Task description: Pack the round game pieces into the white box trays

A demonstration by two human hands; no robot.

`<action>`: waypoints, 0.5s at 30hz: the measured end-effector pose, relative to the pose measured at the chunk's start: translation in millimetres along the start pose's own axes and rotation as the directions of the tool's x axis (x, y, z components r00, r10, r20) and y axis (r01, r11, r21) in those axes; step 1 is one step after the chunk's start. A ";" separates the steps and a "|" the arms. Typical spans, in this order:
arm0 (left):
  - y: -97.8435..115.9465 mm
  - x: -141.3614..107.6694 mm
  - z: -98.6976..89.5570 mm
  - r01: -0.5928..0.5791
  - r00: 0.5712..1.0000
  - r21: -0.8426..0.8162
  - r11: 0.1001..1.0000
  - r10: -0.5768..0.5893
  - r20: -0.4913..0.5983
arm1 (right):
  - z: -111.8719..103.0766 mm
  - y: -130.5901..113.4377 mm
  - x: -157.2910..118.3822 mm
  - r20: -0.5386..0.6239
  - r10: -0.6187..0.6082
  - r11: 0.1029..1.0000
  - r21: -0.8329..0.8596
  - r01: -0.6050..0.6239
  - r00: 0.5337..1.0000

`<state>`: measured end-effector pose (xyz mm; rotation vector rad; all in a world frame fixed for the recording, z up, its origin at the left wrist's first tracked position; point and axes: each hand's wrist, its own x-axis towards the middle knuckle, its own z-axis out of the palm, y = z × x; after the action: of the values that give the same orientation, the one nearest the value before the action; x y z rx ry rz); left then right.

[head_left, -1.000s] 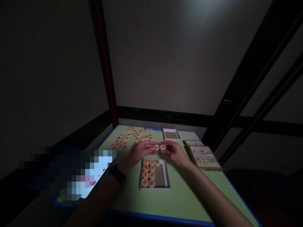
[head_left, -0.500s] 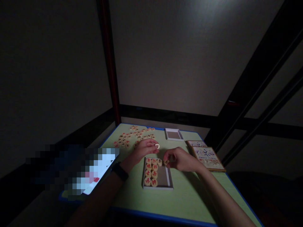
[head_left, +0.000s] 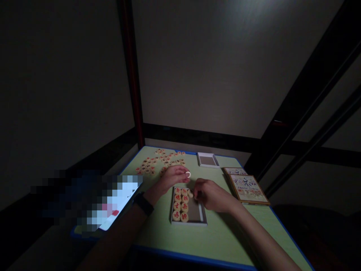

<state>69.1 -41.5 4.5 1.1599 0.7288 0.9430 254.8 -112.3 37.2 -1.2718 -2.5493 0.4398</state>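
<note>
A shallow white-edged box (head_left: 188, 224) lies near the middle of the green table. Its left side holds two columns of round pieces with red characters (head_left: 184, 207), and one piece with a black character (head_left: 190, 193) sits at the top of the third column. My left hand (head_left: 175, 176) is above the table behind the box, pinching a round wooden piece (head_left: 188, 174) at its fingertips. Over the box's upper right corner is my right hand (head_left: 210, 195), its fingers closed together; whatever they hold is hidden.
Many loose round pieces (head_left: 147, 165) are scattered at the back left. An open shallow box (head_left: 208, 160) lies at the back. Two printed box lids (head_left: 248, 188) overlap at the right. A lit screen, partly blurred (head_left: 120, 203), is at the left edge.
My right hand has shifted slightly down and its fingers have closed in over the box's upper right. The piece seen between them before is now hidden. My left hand has hardly moved.
</note>
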 end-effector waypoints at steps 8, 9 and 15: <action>1.4 -3.1 -0.3 -0.007 1.000 0.006 1.000 0.006 0.030 | -1.5 -10.0 -0.9 0.000 0.076 0.992 -0.100 -0.076 0.997; 1.8 -3.6 -0.2 -0.008 0.999 0.008 1.000 0.008 0.033 | -0.2 -10.1 -0.6 0.003 0.084 0.989 -0.125 -0.083 0.996; 1.2 -2.7 -0.4 -0.010 0.999 0.014 1.000 0.010 0.046 | 8.1 -6.3 1.3 0.005 0.097 0.978 -0.185 -0.095 0.995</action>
<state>67.4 -43.6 5.6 1.1951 0.6940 0.9176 246.5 -116.1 32.2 -1.4654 -2.5983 0.2357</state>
